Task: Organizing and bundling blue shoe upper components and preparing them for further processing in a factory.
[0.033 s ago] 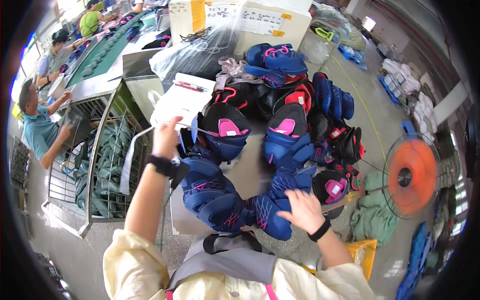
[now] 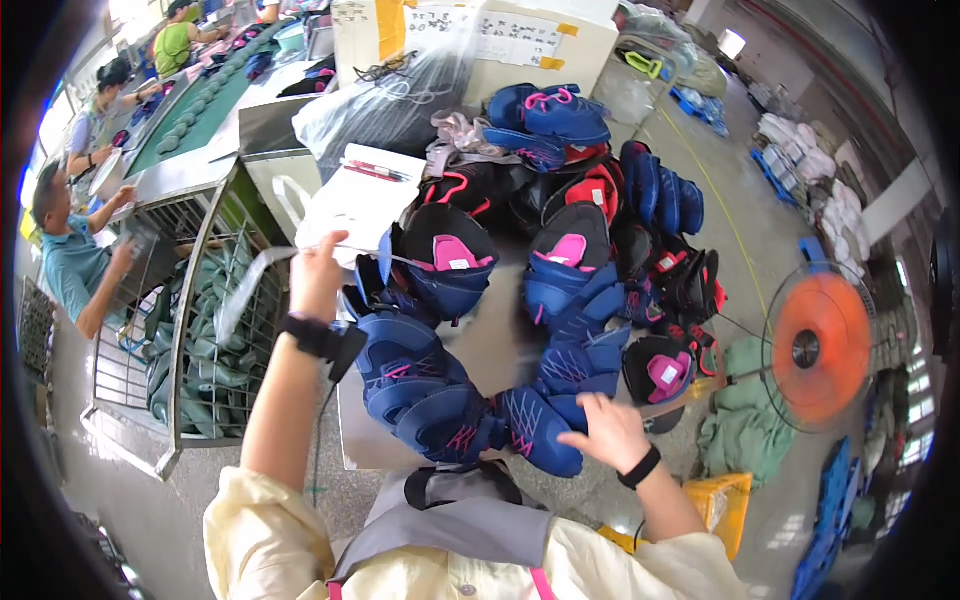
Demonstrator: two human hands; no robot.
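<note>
My left hand [image 2: 318,278] is closed on a thin white strip [image 2: 242,294], whose loose end sticks out to the left over the wire cage. A thin line runs from that hand rightward toward a blue-and-pink shoe upper [image 2: 449,281]. Fingers apart, my right hand [image 2: 612,436] hovers by a blue shoe upper with pink lacing [image 2: 539,432] at the table's near edge; whether it touches is unclear. More blue uppers [image 2: 408,376] lie in a chain around the table [image 2: 490,350]. Left of them sits a white paper pad [image 2: 357,212] with red pens [image 2: 376,171] on it.
Black-and-red uppers [image 2: 690,280] heap at right, beside an orange fan [image 2: 815,350]. A wire cage [image 2: 185,330] of green pieces stands left; a person in blue [image 2: 75,260] works behind it. Clear plastic [image 2: 380,110] and a white box [image 2: 510,50] are at the back.
My left hand has shifted slightly left and the strip's loose end has swung upward. My right hand has moved slightly down and right.
</note>
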